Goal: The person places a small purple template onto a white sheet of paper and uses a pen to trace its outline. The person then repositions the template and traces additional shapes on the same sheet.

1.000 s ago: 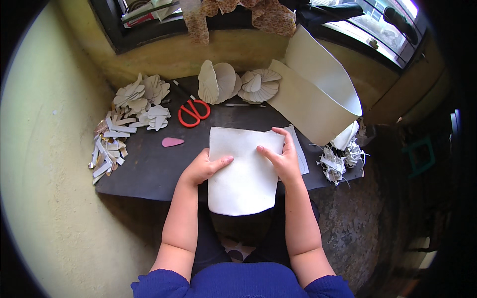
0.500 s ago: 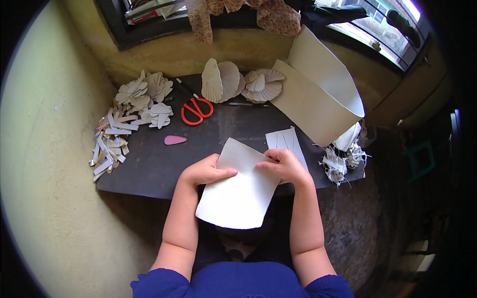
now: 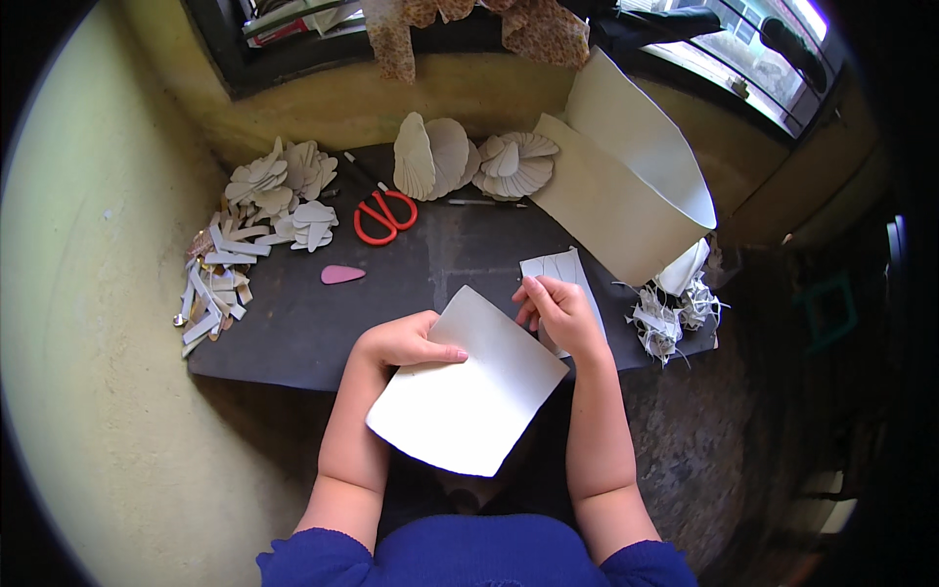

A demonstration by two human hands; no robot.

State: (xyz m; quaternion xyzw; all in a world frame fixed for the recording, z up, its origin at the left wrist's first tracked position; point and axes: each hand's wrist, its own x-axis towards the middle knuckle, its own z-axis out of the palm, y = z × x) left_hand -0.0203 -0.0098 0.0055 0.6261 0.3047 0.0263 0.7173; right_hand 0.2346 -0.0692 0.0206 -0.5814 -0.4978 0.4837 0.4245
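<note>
My left hand is closed on the left edge of a white sheet of stiff-looking material, thumb on top and fingers hidden beneath. The sheet is tilted, its lower part hanging over the table's front edge above my lap. Just off its upper right edge is my right hand, holding nothing that I can see, its fingers loosely bent and a little apart. Partly behind that hand lies a smaller white piece with drawn lines. A pink teardrop-shaped piece rests on the dark table.
Red-handled scissors and a pen lie farther back. At left are petal-shaped cutouts and strips. Fan-like stacks stand near the wall. A large curled sheet and stringy scraps are at right.
My right hand has let go of the sheet and lifted off its upper right edge. The sheet has turned and shifted slightly down toward me, still in my left hand.
</note>
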